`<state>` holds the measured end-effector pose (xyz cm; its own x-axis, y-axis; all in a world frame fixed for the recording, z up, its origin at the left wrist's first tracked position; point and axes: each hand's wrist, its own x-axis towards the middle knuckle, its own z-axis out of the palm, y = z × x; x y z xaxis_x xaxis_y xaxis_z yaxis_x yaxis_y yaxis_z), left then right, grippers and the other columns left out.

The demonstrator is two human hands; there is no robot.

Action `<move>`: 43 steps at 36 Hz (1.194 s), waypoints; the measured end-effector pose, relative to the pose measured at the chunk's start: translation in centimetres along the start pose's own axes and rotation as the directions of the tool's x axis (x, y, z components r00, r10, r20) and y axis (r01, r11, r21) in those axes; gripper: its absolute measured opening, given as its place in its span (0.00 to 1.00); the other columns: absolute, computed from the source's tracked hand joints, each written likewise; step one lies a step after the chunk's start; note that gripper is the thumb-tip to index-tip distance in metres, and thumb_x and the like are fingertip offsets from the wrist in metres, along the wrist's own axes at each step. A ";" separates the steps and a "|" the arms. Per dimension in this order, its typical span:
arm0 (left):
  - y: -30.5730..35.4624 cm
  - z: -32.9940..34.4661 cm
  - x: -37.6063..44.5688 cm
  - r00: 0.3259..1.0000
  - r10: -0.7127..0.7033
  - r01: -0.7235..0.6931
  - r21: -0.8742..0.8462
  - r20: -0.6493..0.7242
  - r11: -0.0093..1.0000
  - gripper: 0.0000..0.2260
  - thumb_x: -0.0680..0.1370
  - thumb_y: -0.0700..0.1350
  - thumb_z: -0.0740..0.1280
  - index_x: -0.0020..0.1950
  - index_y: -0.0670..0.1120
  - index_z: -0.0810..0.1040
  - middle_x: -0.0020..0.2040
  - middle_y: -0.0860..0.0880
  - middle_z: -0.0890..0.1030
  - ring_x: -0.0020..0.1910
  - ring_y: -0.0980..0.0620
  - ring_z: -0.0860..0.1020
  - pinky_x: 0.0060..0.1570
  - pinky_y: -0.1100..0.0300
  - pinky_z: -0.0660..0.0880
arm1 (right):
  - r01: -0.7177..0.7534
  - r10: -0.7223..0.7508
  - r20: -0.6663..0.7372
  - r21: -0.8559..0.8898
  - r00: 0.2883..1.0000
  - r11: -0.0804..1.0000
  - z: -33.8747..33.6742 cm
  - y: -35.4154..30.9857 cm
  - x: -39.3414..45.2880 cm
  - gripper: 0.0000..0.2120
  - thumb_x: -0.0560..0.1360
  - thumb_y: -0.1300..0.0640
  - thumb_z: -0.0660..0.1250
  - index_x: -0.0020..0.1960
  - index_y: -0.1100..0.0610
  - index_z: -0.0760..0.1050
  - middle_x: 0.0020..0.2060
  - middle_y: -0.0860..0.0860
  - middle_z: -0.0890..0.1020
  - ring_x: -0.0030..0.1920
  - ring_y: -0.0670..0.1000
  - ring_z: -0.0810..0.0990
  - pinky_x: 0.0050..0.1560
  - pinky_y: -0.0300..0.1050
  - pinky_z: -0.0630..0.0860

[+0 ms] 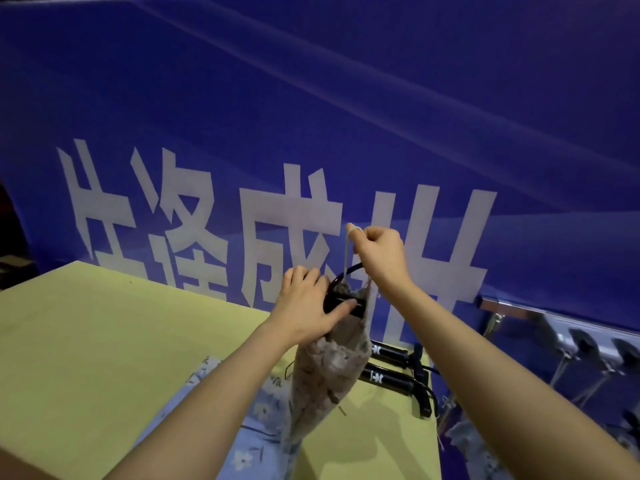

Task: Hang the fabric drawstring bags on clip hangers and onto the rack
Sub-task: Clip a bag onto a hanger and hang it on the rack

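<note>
While left hand (304, 306) grips hanger (341, 299) | right hand (381, 252) lifts drawstring (346, 251) | bag (325, 368) dangling

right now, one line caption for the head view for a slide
Left hand pinches a black clip hanger on a beige drawstring bag while right hand lifts its cord above the table.

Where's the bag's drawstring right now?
Head view, right of centre: the drawstring is pinched in the right hand, stretched up from the bag before the blue banner.
</note>
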<state>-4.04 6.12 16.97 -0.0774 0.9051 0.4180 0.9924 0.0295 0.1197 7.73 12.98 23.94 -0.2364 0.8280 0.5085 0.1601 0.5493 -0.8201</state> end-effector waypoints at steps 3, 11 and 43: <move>0.9 0.5 -0.2 0.989 -0.146 0.146 -0.129 0.011 0.981 0.31 0.72 0.72 0.48 0.51 0.48 0.73 0.52 0.51 0.71 0.57 0.48 0.65 0.63 0.52 0.59 | 0.006 -0.006 -0.001 0.023 1.000 1.000 -0.2 -0.7 0.0 0.18 0.77 0.52 0.65 0.32 0.61 0.70 0.26 0.58 0.67 0.29 0.53 0.65 0.32 0.44 0.65; 2.7 0.8 -0.5 0.967 -0.230 0.254 -0.476 0.109 0.842 0.17 0.76 0.59 0.62 0.55 0.50 0.62 0.52 0.47 0.68 0.59 0.46 0.63 0.55 0.55 0.65 | 0.255 -0.256 0.011 -0.117 0.967 0.960 -1.9 -1.7 -0.7 0.21 0.75 0.56 0.68 0.28 0.57 0.64 0.21 0.47 0.63 0.24 0.45 0.63 0.29 0.38 0.65; 13.0 2.2 2.2 0.973 -0.093 0.152 -0.278 0.211 0.948 0.15 0.83 0.49 0.51 0.57 0.43 0.74 0.57 0.46 0.74 0.56 0.46 0.71 0.61 0.54 0.66 | 0.158 -0.151 -0.217 0.016 0.964 0.987 -8.0 0.2 -0.7 0.18 0.75 0.59 0.69 0.31 0.68 0.71 0.25 0.61 0.72 0.27 0.48 0.68 0.43 0.47 0.79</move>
<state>8.92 9.47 17.50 -0.1476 0.9675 0.2052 0.9027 0.0470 0.4276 15.61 13.37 25.49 -0.0437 0.7402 0.6710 0.1051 0.6713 -0.7337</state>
